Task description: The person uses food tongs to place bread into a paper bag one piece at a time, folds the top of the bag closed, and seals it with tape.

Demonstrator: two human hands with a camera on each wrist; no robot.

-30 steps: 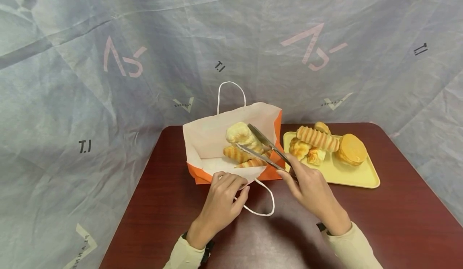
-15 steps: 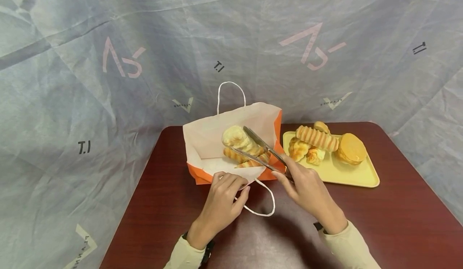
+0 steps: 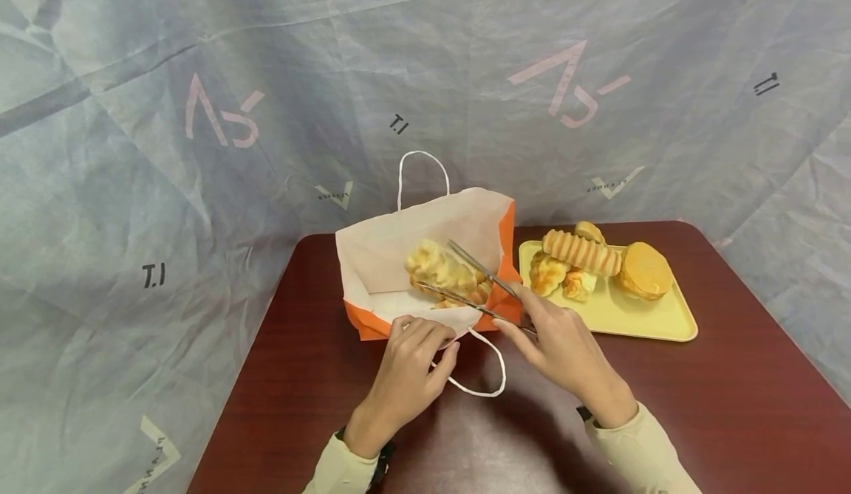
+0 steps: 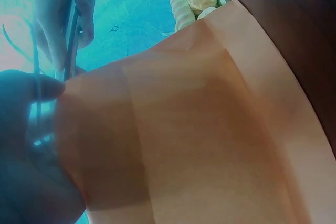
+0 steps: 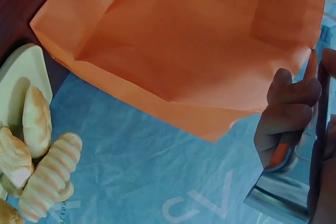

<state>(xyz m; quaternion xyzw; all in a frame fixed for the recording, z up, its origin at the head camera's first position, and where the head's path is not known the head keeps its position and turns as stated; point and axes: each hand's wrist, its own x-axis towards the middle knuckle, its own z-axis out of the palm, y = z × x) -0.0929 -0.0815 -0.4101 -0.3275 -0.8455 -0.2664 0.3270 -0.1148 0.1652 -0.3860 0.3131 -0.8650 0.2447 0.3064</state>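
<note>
A white-and-orange paper bag (image 3: 372,258) stands mouth up with several breads inside. My left hand (image 3: 412,357) pinches its near rim beside the white rope handle; in the left wrist view the thumb (image 4: 47,88) lies at the bag's edge. My right hand (image 3: 565,342) grips metal tongs (image 3: 473,261), also seen in the right wrist view as tongs (image 5: 283,192). The tongs' arms reach into the bag, one on each side of a pale lumpy bread (image 3: 439,265). That bread lies over the striped breads, and whether the tips still squeeze it I cannot tell.
Right of the bag, a yellow tray (image 3: 638,324) carries a ridged long bread (image 3: 581,252), a round bun (image 3: 645,271) and several smaller pastries. Everything stands on a dark red table (image 3: 266,405), with a grey sheet (image 3: 332,73) hanging behind it.
The tongs and the pale bread have moved down and slightly left, deeper into the bag. My right hand has shifted a little left with them, while my left hand stays put.
</note>
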